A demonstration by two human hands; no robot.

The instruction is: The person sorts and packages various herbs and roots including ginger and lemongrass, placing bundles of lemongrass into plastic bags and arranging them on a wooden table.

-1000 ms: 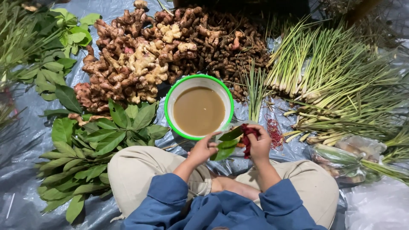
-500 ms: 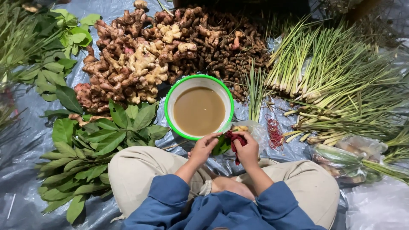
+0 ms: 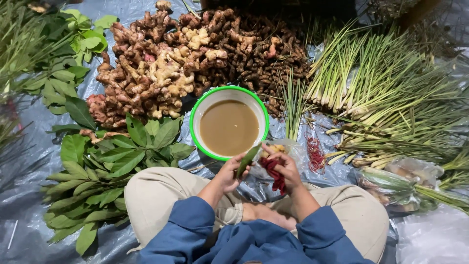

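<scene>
Over crinkled grey tarp (image 3: 29,215), left hand (image 3: 228,172) pinches a glossy leaf (image 3: 247,160), right hand (image 3: 286,167) clasps red chillies (image 3: 274,172).

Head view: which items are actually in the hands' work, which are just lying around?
In hand:
left hand holding green leaf
right hand holding red chillies

Lying about:
bowl of brown liquid
ginger pile
lemongrass stalks
loose leaves
red rubber bands

Grey plastic sheet (image 3: 29,205) covers the ground under dim, cool light.
</scene>
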